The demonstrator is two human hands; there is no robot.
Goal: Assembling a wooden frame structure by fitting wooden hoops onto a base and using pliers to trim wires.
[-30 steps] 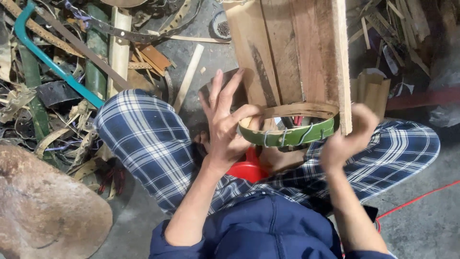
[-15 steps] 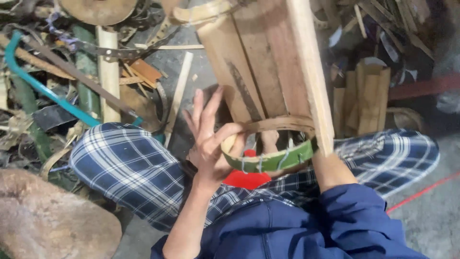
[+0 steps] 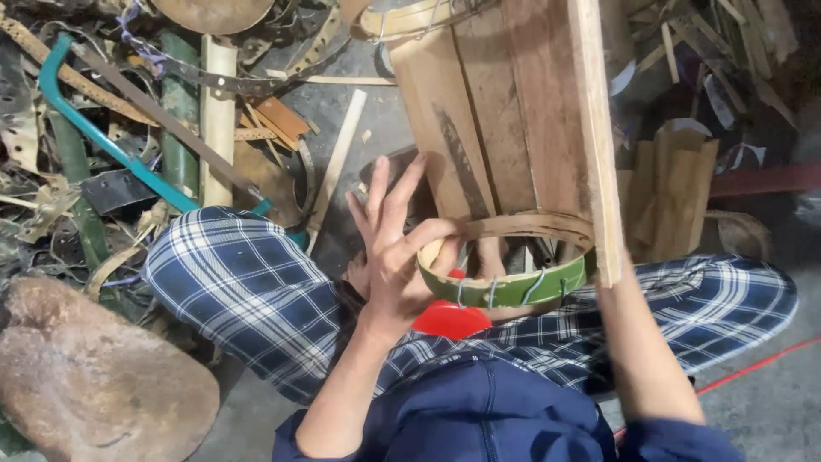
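My left hand (image 3: 395, 248) pinches the green bamboo hoop (image 3: 513, 287) at its left rim, other fingers spread. The slatted wooden basket (image 3: 513, 120) runs lengthwise away from me. My right hand is hidden behind it, so I cannot tell its grip.

Saw (image 3: 111, 141) left of slatted basket (image 3: 505, 145)

A teal-framed hacksaw with a long rusty blade (image 3: 111, 141) lies slantwise among the floor clutter. Just right of its blade stands a pale cut bamboo pole (image 3: 218, 120), and between the two runs a green bamboo length (image 3: 180, 128). Farther right of the saw, a thin pale wooden slat (image 3: 338, 154) leans across the grey floor. Below the saw, well apart from it, sits a broad brown rounded wooden block (image 3: 85, 385). Far to the saw's right, a stack of tan flat wooden pieces (image 3: 676, 192) stands upright. A thin red cord (image 3: 753, 368) crosses the floor at the lower right.
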